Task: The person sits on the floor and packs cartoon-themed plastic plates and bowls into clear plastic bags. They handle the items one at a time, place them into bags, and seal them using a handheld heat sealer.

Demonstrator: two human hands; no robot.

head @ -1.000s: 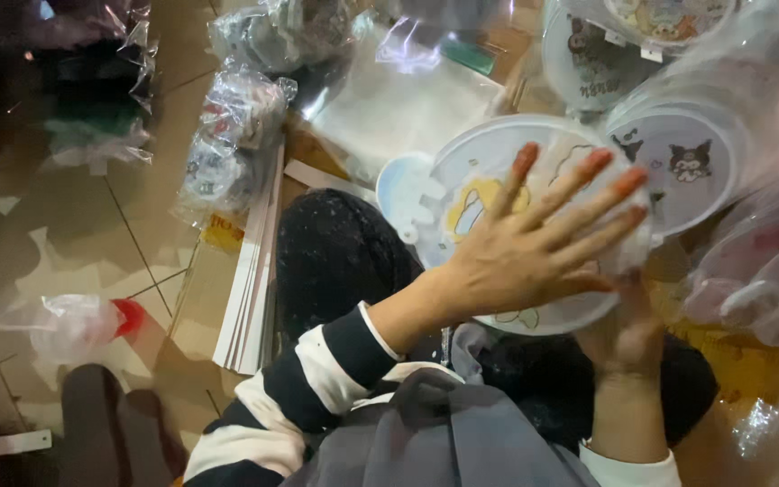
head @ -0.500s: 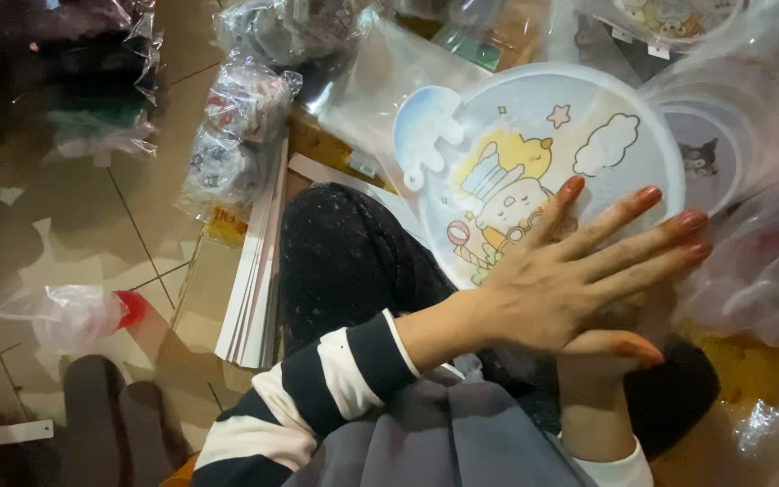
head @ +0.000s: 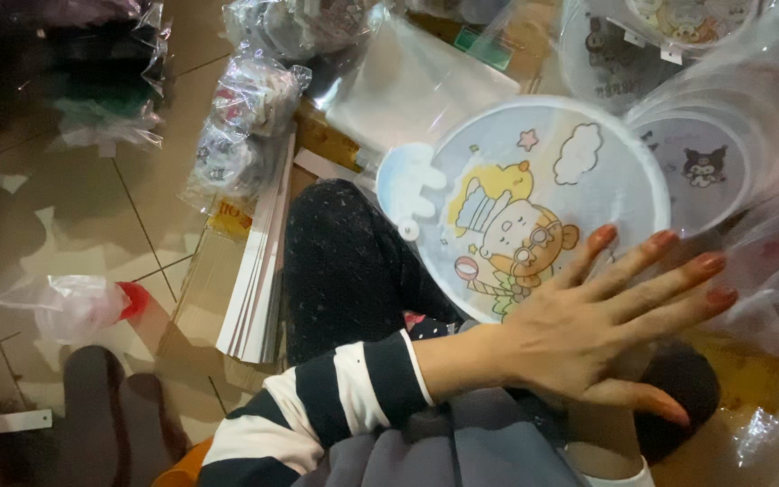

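Observation:
A round pale-blue fan (head: pixel 534 180) printed with a yellow cartoon figure, a cloud and a star lies over my lap. My left hand (head: pixel 588 334), in a black-and-white striped sleeve, lies flat on the fan's near edge with its fingers spread and pointing right. My right hand is hidden beneath the left; only its wrist and forearm (head: pixel 601 442) show, so I cannot tell whether it holds the fan.
A second round fan (head: pixel 696 171) with a small black cartoon figure lies at the right under clear plastic. Clear sleeves (head: pixel 407 81) and bagged goods (head: pixel 245 117) lie ahead. A stack of white sheets (head: pixel 259 271) stands beside my dark-trousered leg (head: pixel 344 261). A crumpled wrapper (head: pixel 83 307) lies on the tiled floor.
My left hand has slid off the fan's face toward its near edge, baring the printed picture. The fan sits further left and lower in view.

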